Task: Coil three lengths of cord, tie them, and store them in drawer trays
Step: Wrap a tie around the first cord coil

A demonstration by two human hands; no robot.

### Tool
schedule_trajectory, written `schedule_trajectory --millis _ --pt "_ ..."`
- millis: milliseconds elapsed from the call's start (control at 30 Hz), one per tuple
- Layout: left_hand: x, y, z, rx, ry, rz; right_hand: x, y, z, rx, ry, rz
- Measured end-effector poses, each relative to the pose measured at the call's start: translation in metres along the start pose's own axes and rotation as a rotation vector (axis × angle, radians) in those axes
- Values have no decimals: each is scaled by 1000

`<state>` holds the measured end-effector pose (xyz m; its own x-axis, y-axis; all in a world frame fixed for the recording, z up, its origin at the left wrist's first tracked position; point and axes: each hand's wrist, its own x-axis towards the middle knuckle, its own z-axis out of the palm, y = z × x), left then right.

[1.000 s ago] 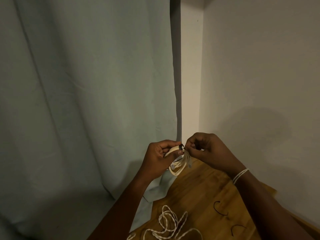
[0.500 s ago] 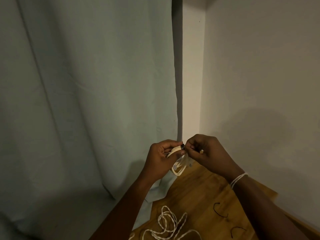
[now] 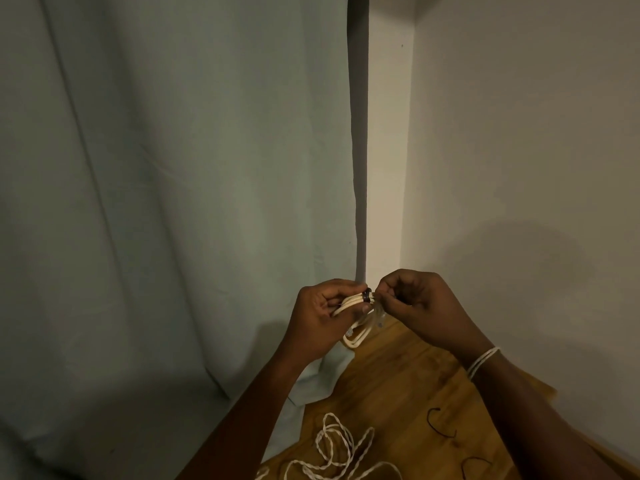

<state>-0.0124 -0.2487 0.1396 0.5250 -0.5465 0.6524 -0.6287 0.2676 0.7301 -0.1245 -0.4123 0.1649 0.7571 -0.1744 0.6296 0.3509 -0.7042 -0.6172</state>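
A coiled cream cord [image 3: 356,336] hangs in the air above the far end of the wooden table [image 3: 391,393]. My left hand [image 3: 320,318] pinches the bundled strands near the top. A dark tie [image 3: 367,295] wraps the bundle between both hands. My right hand [image 3: 420,306] grips that tie with its fingertips, close against the left hand. Loose twisted cream cord [image 3: 332,448] lies uncoiled on the table near the bottom edge.
Two short dark ties [image 3: 440,422] [image 3: 474,465] lie on the wood at the right. A pale green curtain [image 3: 173,202] hangs at the left, its hem on the table's corner. A white wall [image 3: 519,168] stands close on the right. White string circles my right wrist [image 3: 483,362].
Both hands stay together at the coil; they shift only slightly and the right fingers keep working at the dark tie. The loose cord on the table has not moved.
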Motion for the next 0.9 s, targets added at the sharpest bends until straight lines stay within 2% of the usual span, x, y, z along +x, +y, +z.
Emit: schedule_trajectory --millis 400,767,900 --pt "1 6 -5 33 -58 21 6 -11 -13 -14 -155 -14" --pt "0 7 0 2 0 26 1 -7 -4 0 -21 -53" --pt "-1 9 4 -1 17 25 1 -10 -9 23 -23 -27"
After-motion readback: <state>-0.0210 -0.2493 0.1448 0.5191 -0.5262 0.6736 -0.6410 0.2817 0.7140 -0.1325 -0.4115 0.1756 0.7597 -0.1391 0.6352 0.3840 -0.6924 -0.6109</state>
